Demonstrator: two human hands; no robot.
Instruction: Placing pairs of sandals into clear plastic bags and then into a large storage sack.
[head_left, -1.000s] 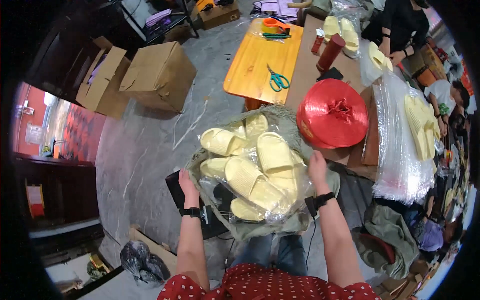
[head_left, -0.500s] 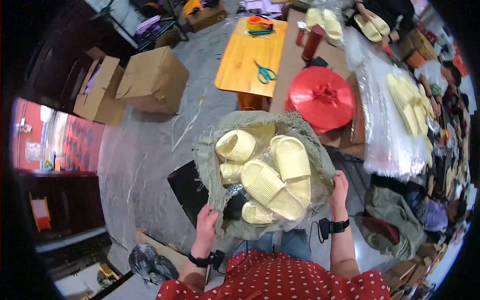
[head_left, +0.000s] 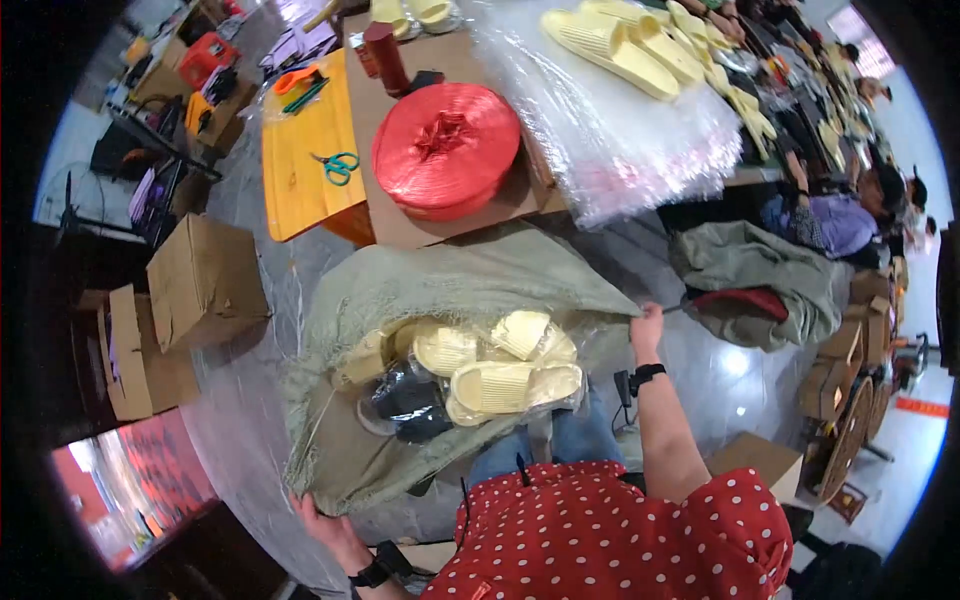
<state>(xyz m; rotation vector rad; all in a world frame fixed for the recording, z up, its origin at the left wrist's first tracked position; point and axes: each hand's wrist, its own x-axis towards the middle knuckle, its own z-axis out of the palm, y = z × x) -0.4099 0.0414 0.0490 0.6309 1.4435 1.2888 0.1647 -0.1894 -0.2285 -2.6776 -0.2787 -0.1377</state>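
A grey-green woven sack [head_left: 420,275] with frayed edges is spread wide in front of me. My right hand [head_left: 648,330] is closed on the right end of its rim. At the lower left, my left hand [head_left: 325,525] grips the opposite edge, its fingertips partly hidden by the cloth. Inside the sack lie several pale yellow slippers [head_left: 495,386] with ribbed straps, wrapped in clear plastic. Beside them is a black item [head_left: 408,400], also in clear wrapping, whose kind I cannot make out.
Beyond the sack, a big red roll of plastic twine [head_left: 445,150] sits on cardboard. Teal scissors [head_left: 340,168] lie on a wooden table [head_left: 300,205]. More slippers [head_left: 620,50] rest on clear plastic sheets [head_left: 640,150]. Cardboard boxes [head_left: 205,280] stand left; another sack [head_left: 750,280] lies right.
The sack's mouth has been pulled much wider. My left hand moved left and down, my right slightly up and left. The slippers have shifted, and the black item now shows. My view has turned right.
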